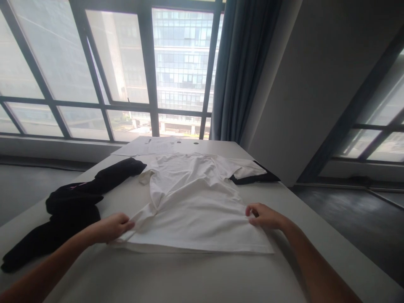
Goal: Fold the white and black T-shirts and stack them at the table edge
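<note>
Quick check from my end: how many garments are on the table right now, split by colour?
White: 1, the white T-shirt, spread flat, with the left hand and right hand on its near edges.
Black: 2, the black garment bunched at the left and the black piece under the shirt's far right sleeve.
Total: 3

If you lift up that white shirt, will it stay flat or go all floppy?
Probably floppy: the white shirt already wrinkles where the left hand and right hand pinch it. It looks thin, so likely light, and may slide on the smooth table.
</note>
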A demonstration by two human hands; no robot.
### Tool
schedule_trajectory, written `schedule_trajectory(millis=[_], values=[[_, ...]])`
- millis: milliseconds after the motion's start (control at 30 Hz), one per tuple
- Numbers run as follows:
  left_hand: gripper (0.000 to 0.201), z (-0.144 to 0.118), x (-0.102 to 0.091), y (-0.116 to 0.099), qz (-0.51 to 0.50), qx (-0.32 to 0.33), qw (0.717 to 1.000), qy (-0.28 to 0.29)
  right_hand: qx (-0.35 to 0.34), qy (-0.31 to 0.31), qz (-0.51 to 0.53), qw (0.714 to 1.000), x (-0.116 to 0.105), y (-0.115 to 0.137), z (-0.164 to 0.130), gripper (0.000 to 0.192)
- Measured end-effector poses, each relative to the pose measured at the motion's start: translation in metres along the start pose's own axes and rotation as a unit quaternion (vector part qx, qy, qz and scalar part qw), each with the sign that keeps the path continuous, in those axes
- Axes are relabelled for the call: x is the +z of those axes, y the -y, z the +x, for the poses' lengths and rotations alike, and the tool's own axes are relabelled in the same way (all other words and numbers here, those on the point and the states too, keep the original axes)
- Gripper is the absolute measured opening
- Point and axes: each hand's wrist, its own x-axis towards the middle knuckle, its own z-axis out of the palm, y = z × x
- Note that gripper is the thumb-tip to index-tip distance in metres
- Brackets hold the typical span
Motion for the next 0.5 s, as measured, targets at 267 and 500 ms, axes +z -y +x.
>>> schedule_trajectory(millis=[267,500], values=[[0.059,0.043,-0.051,0.030,-0.045,-0.037,0.989,0.136,0.116,0.155,0.049,0.980,-0.040,-0.013,0.004,0.036],[0.075,0.186,-0.091,-0.012,-0.043,-0.064,0.983,-0.167,0.070,-0.150,-0.126,0.978,-0.060,0.026,0.124,0.026]])
